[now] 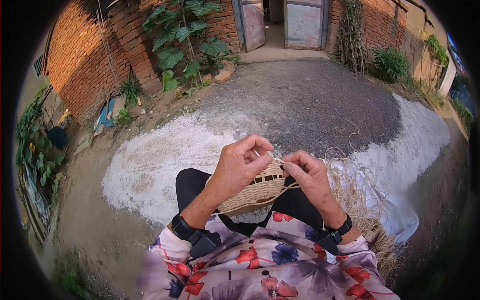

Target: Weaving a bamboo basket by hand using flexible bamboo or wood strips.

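Observation:
A small woven basket (257, 190) of pale straw-coloured cord rests between my knees, with a row of open gaps below its upper edge. Over its far left side, my left hand (240, 162) is closed, its thumb and bent fingers at a thin cord on the rim. My right hand (311, 176) pinches cord at the rim's right end, thumb against forefinger. One loose strand (245, 204) runs across the near side of the basket. My left hand hides part of the weave.
To my right, a tangled heap of loose cord (357, 200) lies against a white sack (400, 215). Dark gravel (310, 95) and whitish ground (150, 165) spread ahead, toward a brick wall (95, 60) and an open double door (304, 25). Leafy plants (170, 57) climb by the wall.

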{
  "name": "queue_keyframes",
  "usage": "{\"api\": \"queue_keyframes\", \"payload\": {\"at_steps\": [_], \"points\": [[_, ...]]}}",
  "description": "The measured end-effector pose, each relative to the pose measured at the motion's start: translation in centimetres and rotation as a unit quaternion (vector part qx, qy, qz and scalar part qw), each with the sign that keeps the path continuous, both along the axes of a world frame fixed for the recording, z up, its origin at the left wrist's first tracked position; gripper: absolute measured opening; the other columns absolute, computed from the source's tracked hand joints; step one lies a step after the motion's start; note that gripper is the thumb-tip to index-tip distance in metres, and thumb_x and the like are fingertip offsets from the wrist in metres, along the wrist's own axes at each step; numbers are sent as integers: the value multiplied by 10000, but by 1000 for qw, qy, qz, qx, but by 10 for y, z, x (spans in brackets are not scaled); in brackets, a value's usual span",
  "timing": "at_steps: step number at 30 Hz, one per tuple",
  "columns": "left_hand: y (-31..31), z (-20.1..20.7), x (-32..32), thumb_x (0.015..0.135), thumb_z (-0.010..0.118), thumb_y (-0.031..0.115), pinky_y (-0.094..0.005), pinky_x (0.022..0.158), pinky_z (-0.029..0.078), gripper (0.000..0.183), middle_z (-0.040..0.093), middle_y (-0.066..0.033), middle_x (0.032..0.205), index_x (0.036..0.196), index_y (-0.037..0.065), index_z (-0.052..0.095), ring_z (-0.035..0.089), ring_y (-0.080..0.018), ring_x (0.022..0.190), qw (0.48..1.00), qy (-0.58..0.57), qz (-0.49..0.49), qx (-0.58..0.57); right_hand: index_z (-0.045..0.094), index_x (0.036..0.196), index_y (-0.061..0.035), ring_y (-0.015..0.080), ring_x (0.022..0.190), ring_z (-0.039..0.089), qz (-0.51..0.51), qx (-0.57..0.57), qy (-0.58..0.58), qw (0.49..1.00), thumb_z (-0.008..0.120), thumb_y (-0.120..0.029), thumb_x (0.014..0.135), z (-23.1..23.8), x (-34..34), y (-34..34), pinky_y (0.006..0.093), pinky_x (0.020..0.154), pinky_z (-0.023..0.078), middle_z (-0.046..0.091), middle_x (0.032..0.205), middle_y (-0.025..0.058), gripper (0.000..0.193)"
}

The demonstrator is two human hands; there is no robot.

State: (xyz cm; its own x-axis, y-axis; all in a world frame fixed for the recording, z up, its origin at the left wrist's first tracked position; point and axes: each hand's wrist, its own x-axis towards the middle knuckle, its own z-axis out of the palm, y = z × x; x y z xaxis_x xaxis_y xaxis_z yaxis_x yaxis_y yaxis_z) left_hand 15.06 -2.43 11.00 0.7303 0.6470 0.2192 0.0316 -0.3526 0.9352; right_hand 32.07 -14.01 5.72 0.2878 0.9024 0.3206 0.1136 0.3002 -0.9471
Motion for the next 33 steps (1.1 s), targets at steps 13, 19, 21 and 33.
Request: {"api": "queue_keyframes", "payload": {"at_steps": [13,19,21,33], "points": [[4,-123,-4,833,660,151,-440,637,486,105,580,-110,746,905,116,728,631,-303,762,890,206,68,401,608,891,-9,401,747,635,-79,-30,-459,884,571,-5,803,-94,-6,33,479,681,537,575,917,181,96],[4,-125,-7,840,654,141,-443,613,486,105,569,-107,740,916,111,720,629,-313,732,888,191,61,413,606,936,-7,362,739,676,-84,-12,-304,949,572,6,820,-107,-14,44,440,677,544,658,832,176,122],[4,-123,-8,842,651,142,-445,608,486,103,569,-111,739,914,110,717,630,-316,723,888,199,53,410,607,950,-7,338,748,687,-76,-45,-232,969,580,-2,822,-114,-14,48,415,685,544,670,810,168,132],[3,-122,-8,842,646,131,-444,624,493,105,590,-112,752,919,105,713,638,-313,739,883,209,45,417,595,1044,-24,78,711,583,-45,-167,-110,979,591,47,833,-123,-8,57,267,622,491,620,773,18,223]]}}
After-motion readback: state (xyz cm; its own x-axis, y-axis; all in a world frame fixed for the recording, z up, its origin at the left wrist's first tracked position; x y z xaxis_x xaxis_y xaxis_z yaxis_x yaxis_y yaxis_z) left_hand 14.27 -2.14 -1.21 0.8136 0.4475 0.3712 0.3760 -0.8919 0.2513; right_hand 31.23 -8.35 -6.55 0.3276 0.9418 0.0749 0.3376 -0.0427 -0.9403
